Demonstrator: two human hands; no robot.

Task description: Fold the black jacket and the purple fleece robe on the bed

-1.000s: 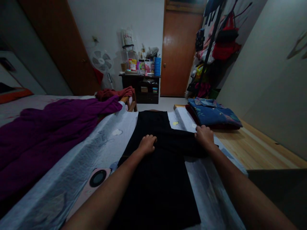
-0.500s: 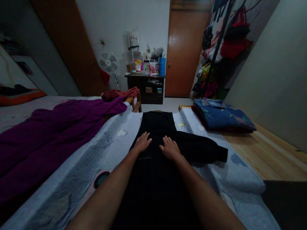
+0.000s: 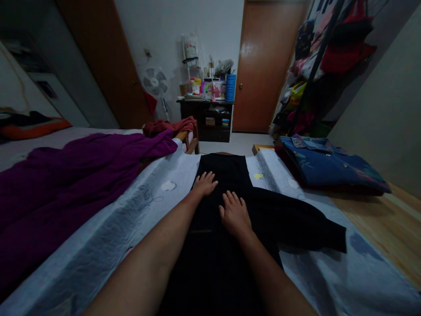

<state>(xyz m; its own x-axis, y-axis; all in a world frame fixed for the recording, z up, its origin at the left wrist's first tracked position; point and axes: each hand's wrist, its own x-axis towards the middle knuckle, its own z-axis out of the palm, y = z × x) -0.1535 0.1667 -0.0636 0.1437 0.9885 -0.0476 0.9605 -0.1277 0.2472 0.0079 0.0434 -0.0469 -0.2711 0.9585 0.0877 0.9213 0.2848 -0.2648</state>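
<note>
A black long-sleeved garment (image 3: 223, 259) lies spread out in front of me, one sleeve stretched to the right. My left hand (image 3: 205, 183) rests on its upper left part, palm down with the fingers spread. Lower and to the right, my right hand (image 3: 234, 212) lies flat on the cloth with fingers extended. Neither hand grips anything. Beneath the garment is a light blue-grey patterned sheet (image 3: 158, 210). The near end of the garment runs out of view between my forearms.
To the left lies a rumpled purple cloth (image 3: 72, 175), with a reddish cloth (image 3: 169, 126) beyond it. A folded denim garment (image 3: 329, 162) sits on the right, by a wooden surface (image 3: 397, 228). Further off stand a fan (image 3: 155, 82), a dark cabinet (image 3: 190, 120) and a door (image 3: 268, 70).
My left hand has slid slightly forward over the black garment, away from me. My right hand stays flat at nearly the same place. The view has shifted a little to the left.
</note>
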